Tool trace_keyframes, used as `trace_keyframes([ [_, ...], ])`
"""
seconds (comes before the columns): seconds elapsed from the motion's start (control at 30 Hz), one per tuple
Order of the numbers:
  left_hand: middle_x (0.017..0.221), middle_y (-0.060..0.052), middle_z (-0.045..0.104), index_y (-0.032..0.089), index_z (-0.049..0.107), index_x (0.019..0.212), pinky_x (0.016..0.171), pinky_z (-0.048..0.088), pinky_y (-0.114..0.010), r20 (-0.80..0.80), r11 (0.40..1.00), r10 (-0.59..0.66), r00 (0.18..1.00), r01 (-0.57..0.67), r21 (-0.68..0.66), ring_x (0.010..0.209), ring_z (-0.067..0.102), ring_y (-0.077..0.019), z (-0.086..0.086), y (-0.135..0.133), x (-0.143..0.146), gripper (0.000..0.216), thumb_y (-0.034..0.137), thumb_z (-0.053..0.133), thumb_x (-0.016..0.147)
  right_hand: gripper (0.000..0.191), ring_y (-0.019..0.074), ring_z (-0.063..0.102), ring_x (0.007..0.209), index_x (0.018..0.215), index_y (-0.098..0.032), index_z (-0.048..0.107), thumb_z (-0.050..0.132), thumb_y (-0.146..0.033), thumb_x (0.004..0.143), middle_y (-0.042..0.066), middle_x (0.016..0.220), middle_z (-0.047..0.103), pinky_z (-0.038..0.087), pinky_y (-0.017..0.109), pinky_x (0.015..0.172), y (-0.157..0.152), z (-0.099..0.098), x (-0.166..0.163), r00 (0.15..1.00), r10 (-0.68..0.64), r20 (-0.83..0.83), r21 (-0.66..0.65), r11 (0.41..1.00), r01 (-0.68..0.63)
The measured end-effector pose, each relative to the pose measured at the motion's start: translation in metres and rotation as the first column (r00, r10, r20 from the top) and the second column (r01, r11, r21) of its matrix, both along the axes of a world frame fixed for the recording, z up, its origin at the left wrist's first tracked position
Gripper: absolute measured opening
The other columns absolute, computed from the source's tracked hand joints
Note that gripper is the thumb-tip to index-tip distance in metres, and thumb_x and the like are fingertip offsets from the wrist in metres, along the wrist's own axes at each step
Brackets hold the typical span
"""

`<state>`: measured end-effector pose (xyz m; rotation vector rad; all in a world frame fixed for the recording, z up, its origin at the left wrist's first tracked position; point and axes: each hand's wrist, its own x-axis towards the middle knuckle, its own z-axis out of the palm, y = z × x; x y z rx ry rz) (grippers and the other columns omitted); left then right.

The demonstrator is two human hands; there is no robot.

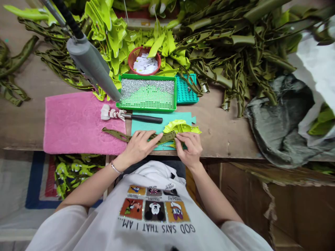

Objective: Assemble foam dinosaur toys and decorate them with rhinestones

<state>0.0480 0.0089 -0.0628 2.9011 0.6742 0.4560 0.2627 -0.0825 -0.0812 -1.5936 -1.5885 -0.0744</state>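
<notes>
A long, curved olive-green plastic part point(115, 133) lies across the mint foam mat point(138, 122), its left end over the pink towel point(78, 122). My left hand point(142, 144) is laid over its middle, fingers gripping it from above. At the part's right end, my right hand point(190, 148) pinches with thumb and fingertips; whether a small piece is also between them cannot be made out. A bright lime plastic piece point(176, 124) lies on the mat just beyond the right fingers, partly hidden by the olive part and my hand.
A grey hanging power screwdriver point(91, 66) slants in from the upper left. Behind the mat are a black-handled hammer point(146, 119), a green tray point(146, 105) of small metal screws, a teal tray point(195, 97) and a red basket point(132, 57) of white pieces. Olive parts point(209, 59) pile up behind.
</notes>
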Motion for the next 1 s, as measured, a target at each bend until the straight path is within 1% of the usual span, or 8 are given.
trace_keyframes([
  [0.13, 0.121, -0.013, 0.066, 0.020, 0.056, 0.135, 0.084, 0.047, -0.040, -0.023, 0.994, 0.048, 0.999, -0.050, -0.093, 0.103, 0.060, -0.0264, 0.002, -0.001, 0.001, 0.036, 0.028, 0.051, 0.100, 0.018, 0.0220, 0.069, 0.089, 0.102, -0.027, 0.074, 0.062, -0.023, 0.090, 0.006, 0.098, 0.076, 0.053, 0.044, 0.084, -0.001, -0.006, 0.002, 0.999, -0.033, 0.004, -0.140, 0.990, 0.033],
  [0.23, 0.130, -0.013, 0.065, 0.018, 0.056, 0.136, 0.096, 0.045, -0.042, -0.013, 0.991, 0.057, 0.998, -0.058, -0.123, 0.115, 0.059, -0.0251, -0.002, -0.005, 0.009, 0.036, 0.026, 0.046, 0.101, 0.025, 0.0233, 0.067, 0.094, 0.111, -0.029, 0.074, 0.059, -0.023, 0.091, 0.007, 0.107, 0.076, 0.053, 0.046, 0.089, -0.004, -0.012, 0.005, 1.000, -0.006, -0.005, -0.178, 0.984, 0.005],
  [0.3, 0.143, -0.012, 0.057, 0.019, 0.051, 0.142, 0.104, 0.042, -0.045, -0.057, 0.994, 0.046, 0.997, -0.052, -0.098, 0.130, 0.052, -0.0263, -0.004, -0.008, 0.014, 0.041, 0.028, 0.044, 0.103, 0.030, 0.0242, 0.066, 0.097, 0.118, -0.028, 0.071, 0.060, -0.023, 0.091, 0.008, 0.113, 0.075, 0.053, 0.047, 0.090, -0.007, -0.014, 0.006, 0.999, 0.029, 0.027, -0.170, 0.985, -0.024],
  [0.43, 0.161, -0.009, 0.034, 0.025, 0.035, 0.154, 0.110, 0.035, -0.056, -0.234, 0.996, 0.042, 0.971, -0.060, -0.069, 0.148, 0.031, -0.0341, -0.003, -0.013, 0.020, 0.061, 0.048, 0.049, 0.099, 0.041, 0.0269, 0.062, 0.107, 0.131, -0.023, 0.063, 0.062, -0.026, 0.090, 0.011, 0.127, 0.070, 0.053, 0.048, 0.091, -0.011, -0.016, 0.006, 0.989, 0.112, 0.092, -0.161, 0.982, -0.096],
  [0.6, 0.161, -0.007, 0.036, 0.028, 0.031, 0.156, 0.114, 0.031, -0.058, -0.281, 0.990, 0.044, 0.959, -0.080, -0.119, 0.148, 0.032, -0.0322, 0.000, -0.010, 0.022, 0.059, 0.044, 0.046, 0.101, 0.038, 0.0264, 0.063, 0.107, 0.127, -0.019, 0.065, 0.063, -0.023, 0.090, 0.012, 0.126, 0.071, 0.052, 0.047, 0.092, -0.004, -0.009, 0.005, 0.985, 0.126, 0.117, -0.137, 0.985, -0.110],
  [0.73, 0.159, -0.006, 0.039, 0.027, 0.033, 0.155, 0.114, 0.032, -0.055, -0.251, 0.987, 0.037, 0.967, -0.074, -0.141, 0.148, 0.034, -0.0300, 0.000, -0.006, 0.020, 0.053, 0.036, 0.042, 0.104, 0.025, 0.0253, 0.066, 0.102, 0.113, -0.020, 0.072, 0.058, -0.024, 0.092, 0.011, 0.125, 0.071, 0.053, 0.047, 0.090, 0.000, -0.001, 0.010, 0.989, 0.124, 0.084, -0.214, 0.971, -0.104],
  [0.9, 0.162, -0.013, 0.032, 0.014, 0.024, 0.157, 0.117, 0.029, -0.053, -0.241, 0.987, 0.022, 0.970, -0.060, -0.149, 0.151, 0.027, -0.0299, 0.000, -0.009, 0.018, 0.066, 0.044, 0.043, 0.102, 0.035, 0.0261, 0.065, 0.110, 0.127, -0.022, 0.065, 0.054, -0.022, 0.093, 0.012, 0.131, 0.067, 0.053, 0.048, 0.093, -0.006, 0.000, 0.014, 0.994, 0.104, 0.037, -0.171, 0.981, -0.096],
  [1.0, 0.162, -0.014, 0.031, 0.014, 0.023, 0.158, 0.117, 0.026, -0.055, -0.266, 0.985, 0.049, 0.963, -0.090, -0.145, 0.151, 0.027, -0.0318, 0.000, -0.011, 0.020, 0.066, 0.045, 0.042, 0.103, 0.036, 0.0266, 0.065, 0.110, 0.128, -0.022, 0.065, 0.054, -0.024, 0.094, 0.012, 0.133, 0.066, 0.052, 0.049, 0.094, -0.006, -0.004, 0.012, 0.992, 0.110, 0.067, -0.208, 0.974, -0.094],
])
